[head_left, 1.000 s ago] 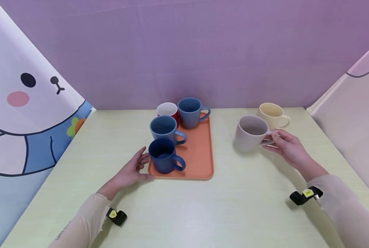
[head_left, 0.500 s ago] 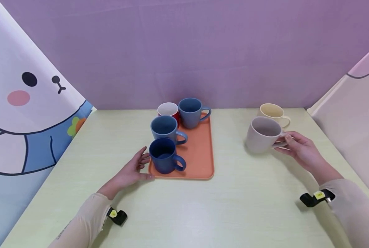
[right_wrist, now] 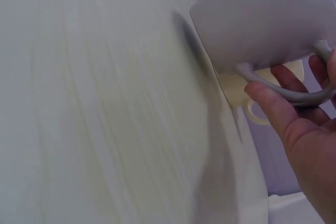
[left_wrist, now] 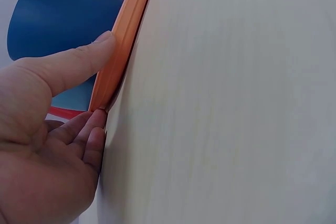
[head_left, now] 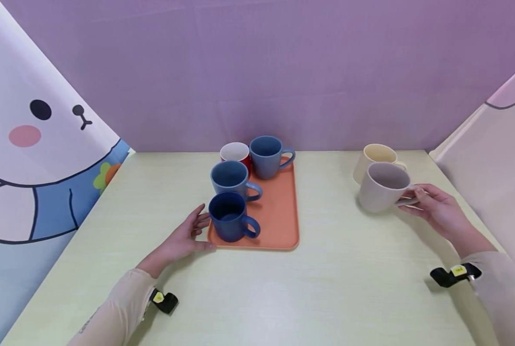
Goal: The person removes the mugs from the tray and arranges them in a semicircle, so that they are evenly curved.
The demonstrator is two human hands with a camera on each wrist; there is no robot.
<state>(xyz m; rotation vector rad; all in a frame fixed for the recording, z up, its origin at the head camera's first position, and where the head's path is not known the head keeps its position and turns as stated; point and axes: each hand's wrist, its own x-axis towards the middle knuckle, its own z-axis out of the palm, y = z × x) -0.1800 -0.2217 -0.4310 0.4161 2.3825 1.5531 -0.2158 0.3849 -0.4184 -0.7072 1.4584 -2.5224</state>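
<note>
My left hand (head_left: 182, 240) holds the near left corner of an orange tray (head_left: 276, 216), thumb on its front edge and fingers at its left side. Upright on the tray are a dark blue mug (head_left: 227, 223), a lighter blue mug (head_left: 227, 180) behind it, a red mug with a white inside (head_left: 234, 153), and another blue mug (head_left: 265, 161) at the back. With my right hand (head_left: 440, 214) I grip a greyish-lilac mug (head_left: 378, 194) by its handle. In the right wrist view its base hangs just over its shadow. A cream mug (head_left: 365, 166) stands behind, partly covered.
Everything is on a pale wood-grain table (head_left: 309, 293). A purple cloth (head_left: 283, 72) rises along the back edge. To the left hangs a cartoon-printed cloth (head_left: 6, 182), and a pale cloth (head_left: 495, 158) borders the right side.
My right hand has carried the lilac mug to the right and closer to the table, so that it now overlaps the cream mug. My left hand and the tray keep their places.
</note>
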